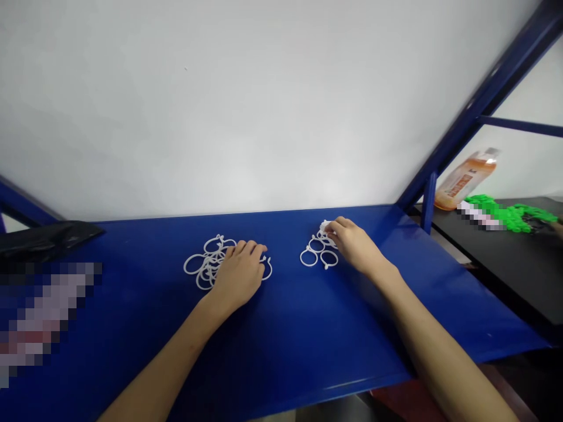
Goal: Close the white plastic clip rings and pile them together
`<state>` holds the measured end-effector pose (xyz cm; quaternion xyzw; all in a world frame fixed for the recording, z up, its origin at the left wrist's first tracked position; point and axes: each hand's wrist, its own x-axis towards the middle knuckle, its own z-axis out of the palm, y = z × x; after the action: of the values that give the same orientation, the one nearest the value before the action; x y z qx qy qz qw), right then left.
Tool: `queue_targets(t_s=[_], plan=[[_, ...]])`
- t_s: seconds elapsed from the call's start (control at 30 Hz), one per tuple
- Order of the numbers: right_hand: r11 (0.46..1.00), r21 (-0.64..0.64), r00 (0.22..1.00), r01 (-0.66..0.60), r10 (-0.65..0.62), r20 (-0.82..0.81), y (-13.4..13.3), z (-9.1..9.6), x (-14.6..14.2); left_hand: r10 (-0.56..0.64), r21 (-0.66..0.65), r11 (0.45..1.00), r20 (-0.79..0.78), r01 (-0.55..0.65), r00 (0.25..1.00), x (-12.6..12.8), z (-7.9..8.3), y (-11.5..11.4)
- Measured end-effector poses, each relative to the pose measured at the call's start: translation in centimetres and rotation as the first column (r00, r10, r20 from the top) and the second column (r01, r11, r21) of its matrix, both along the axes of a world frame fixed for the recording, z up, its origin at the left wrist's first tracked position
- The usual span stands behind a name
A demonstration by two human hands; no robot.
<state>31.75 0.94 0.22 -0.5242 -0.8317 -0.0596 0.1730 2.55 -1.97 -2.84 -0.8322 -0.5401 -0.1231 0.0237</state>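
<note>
Fingers loosely spread, the left hand is lying over tangled white rings on the blue shelf; the right hand is seemingly pinching a white piece at the smaller ring cluster. Because rings are overlapping, hasty pulling could be dragging neighbours along.

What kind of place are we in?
Probably a workshop or storeroom: a blue metal shelf with slanted blue posts, loose white rings on it, and green pieces on a black surface alongside.
</note>
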Motion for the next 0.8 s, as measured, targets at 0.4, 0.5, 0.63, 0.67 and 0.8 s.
queue_targets(t_s=[0.4,0.5,0.63,0.67,0.8], plan=[[0.997,0.065,0.998,0.033,-0.029,-0.056,-0.7,0.3,-1.3,-0.003,-0.022,1.0,0.127,0.005,0.992,0.6,0.2,-0.1],[0.997,0.071,0.99,-0.041,0.05,-0.13,-1.5,0.4,-2.6,-0.017,-0.102,0.993,0.373,0.059,0.928,0.9,0.9,-0.3],[0.96,-0.052,0.927,-0.274,0.25,-0.281,-2.8,-0.1,-4.7,0.08,-0.309,0.932,0.689,0.192,0.72,1.0,1.9,-0.7],[0.944,-0.081,0.907,-0.319,0.279,-0.316,-3.1,-0.3,-5.1,0.106,-0.336,0.915,0.735,0.224,0.67,1.0,2.0,-0.7],[0.919,-0.13,0.85,-0.373,0.282,-0.445,-3.8,-1.1,-6.4,0.157,-0.362,0.879,0.835,0.311,0.527,1.0,1.9,-0.7]])
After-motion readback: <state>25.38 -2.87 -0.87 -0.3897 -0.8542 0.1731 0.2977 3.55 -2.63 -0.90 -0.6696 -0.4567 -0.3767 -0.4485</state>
